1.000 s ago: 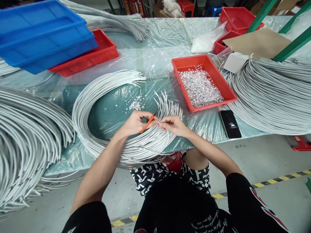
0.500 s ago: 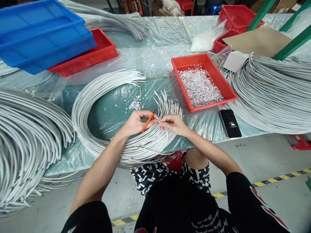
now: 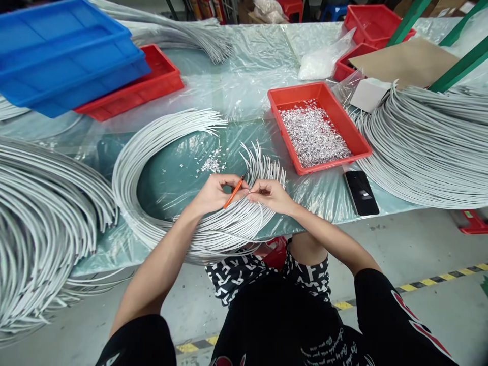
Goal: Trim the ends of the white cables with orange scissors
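My left hand [image 3: 216,193] is closed round an orange-handled tool [image 3: 234,192], whose dark tip points up and away from me. Its fingertips meet those of my right hand [image 3: 271,196], which pinches the end of a thin white cable. Under both hands lies a curved bundle of white cables [image 3: 129,168], its loose ends fanning out just beyond my fingers. Small silvery pieces [image 3: 213,161] are scattered on the green sheet inside the curve. To the right, a red tray [image 3: 362,145] holds a heap of similar small pieces.
Cable bundles lie at the far left [image 3: 41,218] and right [image 3: 430,147]. A black phone [image 3: 361,193] rests near the table's front edge. Blue trays [image 3: 68,51] sit on a red one at the back left; green bars [image 3: 409,23] rise at the back right.
The orange tool has tilted slightly in my left hand. Both hands stay together in nearly the same place over the cables.
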Demonstrator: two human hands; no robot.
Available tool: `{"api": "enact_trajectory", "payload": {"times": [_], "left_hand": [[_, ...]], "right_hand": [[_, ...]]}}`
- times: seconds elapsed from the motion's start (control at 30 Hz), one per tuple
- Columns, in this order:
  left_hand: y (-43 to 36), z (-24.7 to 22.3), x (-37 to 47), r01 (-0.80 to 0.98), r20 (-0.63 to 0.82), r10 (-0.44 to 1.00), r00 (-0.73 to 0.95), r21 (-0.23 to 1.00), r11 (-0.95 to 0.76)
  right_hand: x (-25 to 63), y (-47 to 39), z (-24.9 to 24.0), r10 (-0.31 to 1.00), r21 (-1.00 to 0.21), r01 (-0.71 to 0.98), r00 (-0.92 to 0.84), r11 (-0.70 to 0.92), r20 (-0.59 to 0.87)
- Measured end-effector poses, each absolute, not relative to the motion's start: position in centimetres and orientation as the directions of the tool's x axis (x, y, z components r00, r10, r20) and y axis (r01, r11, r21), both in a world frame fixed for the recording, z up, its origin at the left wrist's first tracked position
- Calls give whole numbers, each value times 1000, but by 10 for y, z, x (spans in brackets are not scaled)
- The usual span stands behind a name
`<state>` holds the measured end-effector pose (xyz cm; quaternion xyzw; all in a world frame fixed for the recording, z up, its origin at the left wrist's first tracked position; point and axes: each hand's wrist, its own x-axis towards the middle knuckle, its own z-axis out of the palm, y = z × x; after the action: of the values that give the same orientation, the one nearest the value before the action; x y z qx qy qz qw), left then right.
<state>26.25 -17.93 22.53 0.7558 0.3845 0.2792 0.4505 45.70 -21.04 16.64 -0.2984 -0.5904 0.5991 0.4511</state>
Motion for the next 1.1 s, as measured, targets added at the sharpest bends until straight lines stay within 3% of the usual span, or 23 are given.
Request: {"api": "enact_trajectory", "payload": {"times": [0.87, 1.1], "left_hand": [[-176, 229, 261, 327, 56, 821, 568, 900, -288], [-176, 228, 260, 319, 43, 808, 588, 905, -280]], "right_hand": [[459, -210, 172, 896, -970, -187, -384, 159, 221], [459, -209, 169, 883, -969, -225, -429, 100, 190]]}}
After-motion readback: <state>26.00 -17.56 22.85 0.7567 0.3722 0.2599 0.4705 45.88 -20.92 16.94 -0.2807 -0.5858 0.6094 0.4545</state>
